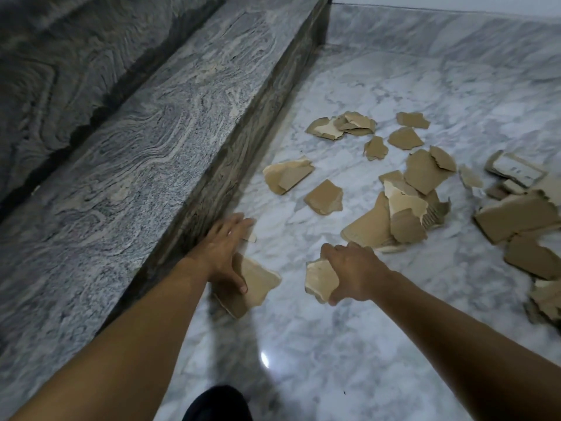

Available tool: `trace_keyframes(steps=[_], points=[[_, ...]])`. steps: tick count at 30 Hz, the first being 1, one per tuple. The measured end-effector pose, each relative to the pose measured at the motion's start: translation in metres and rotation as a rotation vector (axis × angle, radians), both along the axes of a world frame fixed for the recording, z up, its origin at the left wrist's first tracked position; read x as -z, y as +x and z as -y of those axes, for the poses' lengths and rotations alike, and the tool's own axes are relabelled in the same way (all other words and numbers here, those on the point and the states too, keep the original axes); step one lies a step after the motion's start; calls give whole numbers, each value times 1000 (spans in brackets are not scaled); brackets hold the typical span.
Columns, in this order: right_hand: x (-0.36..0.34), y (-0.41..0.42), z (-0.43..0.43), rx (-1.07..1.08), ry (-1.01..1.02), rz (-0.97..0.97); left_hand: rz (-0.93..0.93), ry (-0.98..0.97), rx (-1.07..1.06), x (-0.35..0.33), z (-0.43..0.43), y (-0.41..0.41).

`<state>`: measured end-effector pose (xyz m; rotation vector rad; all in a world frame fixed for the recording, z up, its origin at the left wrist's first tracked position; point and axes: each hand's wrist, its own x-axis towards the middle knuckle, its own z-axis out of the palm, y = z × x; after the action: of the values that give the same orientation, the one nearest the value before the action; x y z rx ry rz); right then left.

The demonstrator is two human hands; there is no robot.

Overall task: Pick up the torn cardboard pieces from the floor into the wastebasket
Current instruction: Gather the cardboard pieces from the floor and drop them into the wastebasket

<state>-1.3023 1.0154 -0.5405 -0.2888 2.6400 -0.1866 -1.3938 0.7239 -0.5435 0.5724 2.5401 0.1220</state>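
Observation:
Several torn brown cardboard pieces (416,189) lie scattered over the white marble floor (349,344), from the middle out to the right edge. My left hand (223,253) holds a flat piece of cardboard (258,282) beside the stone step, thumb pressed on its top face, fingers stretched forward. My right hand (353,273) grips another torn piece (320,279) between thumb and curled fingers, just above the floor. No wastebasket shows in this view.
A grey veined stone step (136,165) runs along the left, its dark riser meeting the floor next to my left hand. A thicker stack of cardboard with a white label (513,171) lies at the right. A dark shoe or knee (217,404) shows at the bottom.

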Motion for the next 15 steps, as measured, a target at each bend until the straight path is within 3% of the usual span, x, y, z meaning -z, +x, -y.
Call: trace_keyframes(steps=[5,15], points=[[2,-11,2,66,-18,110,-9,-32,-62,1,-14,-15],[3,-2,8,133,-102,160,192,-97,-78,-2,-24,-21]])
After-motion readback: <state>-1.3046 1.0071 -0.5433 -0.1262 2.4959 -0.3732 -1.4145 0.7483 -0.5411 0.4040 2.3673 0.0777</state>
